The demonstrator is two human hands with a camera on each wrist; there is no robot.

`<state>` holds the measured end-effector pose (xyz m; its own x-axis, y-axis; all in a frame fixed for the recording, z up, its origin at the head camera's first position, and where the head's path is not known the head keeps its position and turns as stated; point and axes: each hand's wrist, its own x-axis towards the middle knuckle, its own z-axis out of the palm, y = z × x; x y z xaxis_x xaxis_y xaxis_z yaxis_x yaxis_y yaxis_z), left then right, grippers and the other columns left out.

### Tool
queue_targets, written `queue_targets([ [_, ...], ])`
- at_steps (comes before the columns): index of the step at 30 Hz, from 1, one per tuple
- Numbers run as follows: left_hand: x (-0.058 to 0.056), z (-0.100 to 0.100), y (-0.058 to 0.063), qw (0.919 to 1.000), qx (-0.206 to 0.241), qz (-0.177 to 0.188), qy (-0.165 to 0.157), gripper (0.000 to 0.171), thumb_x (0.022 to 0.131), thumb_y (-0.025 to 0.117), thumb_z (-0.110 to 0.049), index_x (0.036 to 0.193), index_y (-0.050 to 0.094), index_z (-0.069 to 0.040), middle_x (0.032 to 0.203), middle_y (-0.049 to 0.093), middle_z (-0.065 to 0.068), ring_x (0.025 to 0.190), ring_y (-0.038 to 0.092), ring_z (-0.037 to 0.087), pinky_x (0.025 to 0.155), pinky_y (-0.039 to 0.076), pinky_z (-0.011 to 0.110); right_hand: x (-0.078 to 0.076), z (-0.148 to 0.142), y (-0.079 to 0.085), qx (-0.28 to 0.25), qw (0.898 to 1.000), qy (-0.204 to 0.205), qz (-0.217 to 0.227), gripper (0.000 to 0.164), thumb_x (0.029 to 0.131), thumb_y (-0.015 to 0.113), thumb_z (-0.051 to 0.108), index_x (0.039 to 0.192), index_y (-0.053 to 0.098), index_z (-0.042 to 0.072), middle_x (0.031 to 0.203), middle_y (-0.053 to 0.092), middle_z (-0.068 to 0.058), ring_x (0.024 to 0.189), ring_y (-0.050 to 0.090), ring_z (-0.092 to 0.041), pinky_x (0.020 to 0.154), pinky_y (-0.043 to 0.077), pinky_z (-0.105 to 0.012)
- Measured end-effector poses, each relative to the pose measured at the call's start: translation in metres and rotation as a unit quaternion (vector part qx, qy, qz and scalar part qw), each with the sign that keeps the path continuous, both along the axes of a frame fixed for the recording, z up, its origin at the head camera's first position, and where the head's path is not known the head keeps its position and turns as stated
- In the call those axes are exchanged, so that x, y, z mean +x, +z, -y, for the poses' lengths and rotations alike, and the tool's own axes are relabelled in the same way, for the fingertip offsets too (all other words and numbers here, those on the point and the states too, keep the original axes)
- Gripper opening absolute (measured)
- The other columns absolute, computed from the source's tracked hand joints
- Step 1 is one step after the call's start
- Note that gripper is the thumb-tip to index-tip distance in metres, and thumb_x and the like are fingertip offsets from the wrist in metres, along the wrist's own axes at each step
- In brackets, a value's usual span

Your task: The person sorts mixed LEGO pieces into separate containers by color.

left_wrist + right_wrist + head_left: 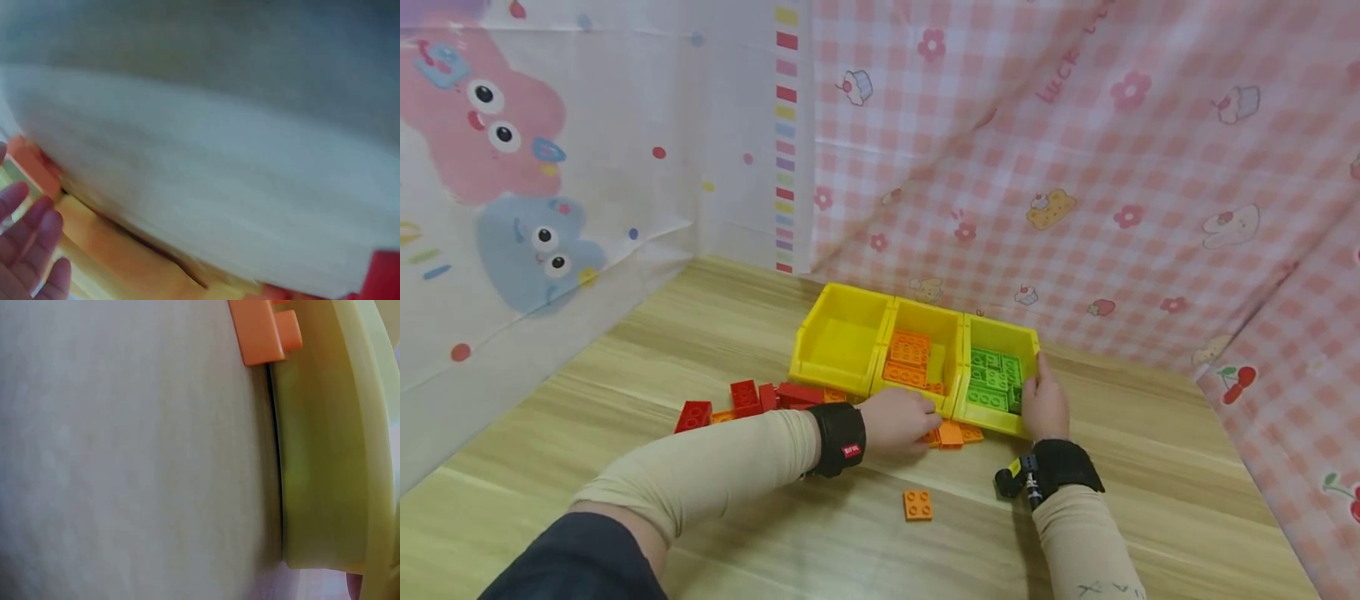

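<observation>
Past the dark sleeve (pixel 580 562), orange bricks (pixel 951 435) before the bins (pixel 991 419) are reached for by the left hand (pixel 897 421), fingers (pixel 42 250) loosely spread; the bins are gripped by the right hand (pixel 1047 407), likely for steadiness.

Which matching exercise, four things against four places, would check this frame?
1. green bricks
2. red bricks
3. lone orange brick
4. right hand

A. on the table, beyond the left forearm
B. at the rightmost yellow bin's outer side
C. between the left forearm and right forearm
D. inside the rightmost yellow bin

Pairs: 1-D, 2-A, 3-C, 4-B
</observation>
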<state>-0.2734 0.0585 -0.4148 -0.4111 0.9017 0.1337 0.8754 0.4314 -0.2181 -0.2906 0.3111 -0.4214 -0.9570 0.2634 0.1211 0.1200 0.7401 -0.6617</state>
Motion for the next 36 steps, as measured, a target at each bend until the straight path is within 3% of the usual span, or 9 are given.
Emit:
queue_targets([
  [4,0.008,-0.004,-0.004,0.9992,-0.024,-0.018,0.026,0.027,0.088,0.059,-0.035,0.107,0.063,-0.016,0.092,0.060,-0.003,0.080,0.057,0.012,0.068,0.047,0.027,0.001,0.000,0.000,0.002,1.000,-0.003,-0.002,0.052,0.100,0.030,0.011,0.149,0.016,0.004,0.143,0.033,-0.024,0.126,0.039,-0.037,0.101,0.030,-0.050],
  [12,0.013,0.001,0.004,0.9989,-0.019,0.036,0.025,0.027,0.090,0.059,-0.029,0.112,0.060,-0.014,0.097,0.058,-0.002,0.078,0.055,0.010,0.064,0.046,0.024,0.000,0.005,-0.002,-0.002,1.000,0.001,-0.007,0.052,0.099,0.030,0.010,0.149,0.016,0.004,0.142,0.034,-0.024,0.125,0.039,-0.038,0.101,0.030,-0.050],
  [16,0.004,0.004,0.022,0.9987,0.027,0.038,0.021,0.029,0.089,0.061,-0.025,0.114,0.056,-0.012,0.095,0.055,0.000,0.077,0.054,0.011,0.065,0.046,0.024,-0.001,0.004,-0.001,0.003,1.000,0.008,-0.010,0.052,0.099,0.030,0.010,0.149,0.016,0.004,0.141,0.035,-0.026,0.121,0.042,-0.039,0.099,0.032,-0.050],
  [21,-0.013,-0.005,0.039,0.9893,0.115,0.063,0.063,0.042,0.090,0.060,-0.019,0.128,0.048,-0.009,0.103,0.053,0.004,0.070,0.051,0.010,0.062,0.044,0.021,0.002,0.002,-0.003,0.003,1.000,0.001,-0.019,0.051,0.099,0.030,0.010,0.148,0.017,0.004,0.142,0.034,-0.025,0.119,0.043,-0.038,0.099,0.032,-0.050],
  [24,-0.021,-0.012,0.032,0.9843,0.136,0.082,0.078,0.043,0.091,0.058,-0.018,0.131,0.047,-0.008,0.108,0.053,0.007,0.065,0.052,0.010,0.057,0.043,0.020,0.005,0.001,-0.007,0.003,1.000,-0.003,-0.021,0.051,0.098,0.031,0.009,0.148,0.019,0.003,0.142,0.034,-0.025,0.123,0.040,-0.038,0.101,0.030,-0.050],
  [28,-0.028,-0.016,0.017,0.9843,0.128,0.087,0.084,0.041,0.092,0.058,-0.019,0.130,0.050,-0.008,0.111,0.054,0.008,0.065,0.054,0.010,0.057,0.045,0.020,0.009,0.003,-0.012,0.004,1.000,0.001,-0.024,0.051,0.097,0.033,0.007,0.147,0.021,0.001,0.140,0.036,-0.026,0.122,0.041,-0.039,0.100,0.031,-0.050],
  [31,-0.030,-0.014,0.013,0.9839,0.121,0.094,0.091,0.043,0.090,0.061,-0.018,0.130,0.049,-0.008,0.113,0.054,0.008,0.070,0.055,0.011,0.061,0.046,0.022,0.007,0.003,-0.012,0.001,1.000,0.004,-0.024,0.052,0.098,0.032,0.008,0.147,0.020,0.001,0.141,0.035,-0.025,0.124,0.040,-0.039,0.101,0.030,-0.050],
  [34,-0.030,-0.012,0.015,0.9860,0.118,0.078,0.088,0.042,0.089,0.061,-0.017,0.129,0.051,-0.008,0.110,0.056,0.006,0.074,0.054,0.011,0.064,0.046,0.023,0.004,0.001,-0.008,0.001,1.000,0.005,-0.024,0.052,0.098,0.031,0.009,0.148,0.017,0.003,0.143,0.033,-0.024,0.127,0.037,-0.038,0.102,0.029,-0.049],
  [36,-0.029,-0.011,0.018,0.9898,0.116,0.046,0.069,0.038,0.089,0.061,-0.017,0.125,0.054,-0.008,0.104,0.056,0.004,0.076,0.054,0.011,0.066,0.046,0.023,0.001,-0.001,-0.005,0.000,1.000,0.003,-0.022,0.052,0.099,0.031,0.010,0.149,0.016,0.004,0.144,0.032,-0.023,0.128,0.036,-0.037,0.103,0.028,-0.049],
])
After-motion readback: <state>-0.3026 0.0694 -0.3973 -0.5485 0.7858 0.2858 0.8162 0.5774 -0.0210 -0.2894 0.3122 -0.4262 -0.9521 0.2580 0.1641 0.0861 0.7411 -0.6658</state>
